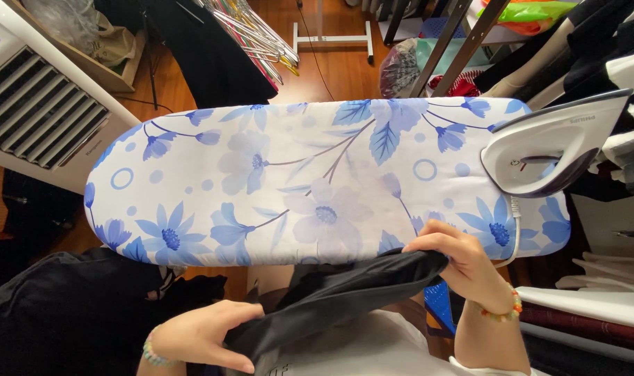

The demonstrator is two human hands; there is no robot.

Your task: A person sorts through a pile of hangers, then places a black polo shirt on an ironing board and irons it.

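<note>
A limp, thin black fabric garment [345,292] is stretched along the near edge of the blue-flowered white ironing board [275,167]. It is pinched closed-fisted by the left hand [199,338] and right hand [463,261]; being light and floppy, it is probably best gripped at its ends.

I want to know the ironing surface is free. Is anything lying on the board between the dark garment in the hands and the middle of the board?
Nothing visible does. The dark garment is held by the left hand and right hand at the near edge of the ironing board. The iron sits off at its far right end.
</note>
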